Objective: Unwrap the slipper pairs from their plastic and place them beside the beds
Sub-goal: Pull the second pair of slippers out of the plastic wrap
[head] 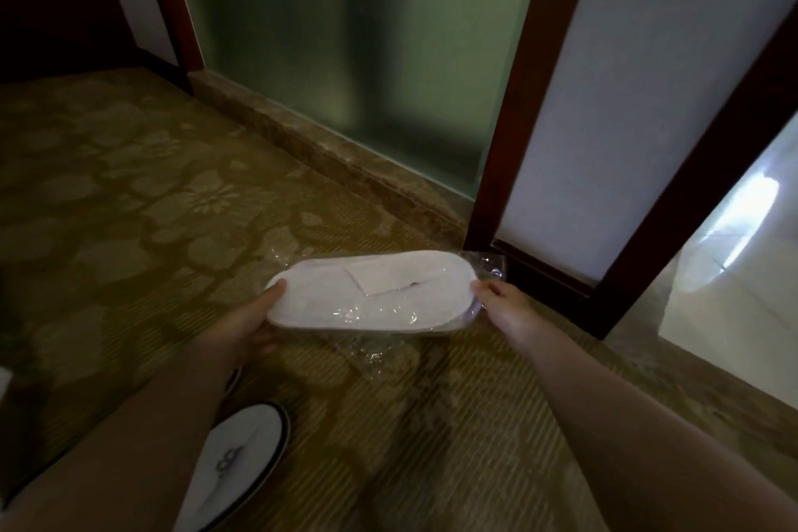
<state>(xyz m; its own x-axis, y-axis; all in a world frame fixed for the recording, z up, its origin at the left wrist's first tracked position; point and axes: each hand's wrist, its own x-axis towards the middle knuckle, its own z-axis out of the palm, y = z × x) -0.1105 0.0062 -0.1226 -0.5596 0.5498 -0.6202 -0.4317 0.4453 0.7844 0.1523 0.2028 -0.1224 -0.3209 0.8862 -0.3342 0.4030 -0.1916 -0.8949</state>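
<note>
Dim, soft-focus room; daylight glares off the tiled floor at far right, the carpet left of it murky, door frames bowed by the wide lens.

Left hand: palm turned up, thumb on top, fingers curled beneath, gripping one end of the wrapped slipper pair.
Right hand: fingers pinching the opposite end, back of hand facing up.
Forearms: both bare, extended forward and converging, left lower in view than right.
</note>
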